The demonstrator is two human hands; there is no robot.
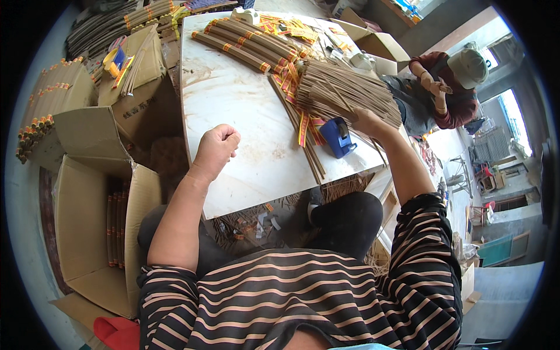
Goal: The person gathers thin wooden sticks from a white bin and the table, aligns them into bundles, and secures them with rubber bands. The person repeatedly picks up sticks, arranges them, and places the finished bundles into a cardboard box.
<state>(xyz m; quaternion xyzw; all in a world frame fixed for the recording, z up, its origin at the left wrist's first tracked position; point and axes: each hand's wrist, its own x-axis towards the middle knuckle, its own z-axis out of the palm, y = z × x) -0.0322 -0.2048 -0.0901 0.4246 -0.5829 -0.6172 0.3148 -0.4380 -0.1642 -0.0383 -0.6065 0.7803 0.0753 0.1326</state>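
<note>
My left hand [217, 150] is closed in a loose fist above the near left part of the white table [233, 99]. No stick juts out of it. My right hand [371, 123] is closed on a few thin brown incense sticks at the near edge of a large loose pile of incense sticks [344, 84]. Just left of that hand stands a blue tape dispenser [336, 138]. Red and yellow paper bands [303, 127] lie beside the pile, next to a few long sticks [312, 160] that reach toward the table's near edge.
Banded incense bundles [245, 44] lie at the table's far side. An open carton [87, 204] with bundles inside stands at left, near more cartons and bundles. Across the table at right sits another person [434, 93], hands together. Scraps and sticks litter the floor [256, 221].
</note>
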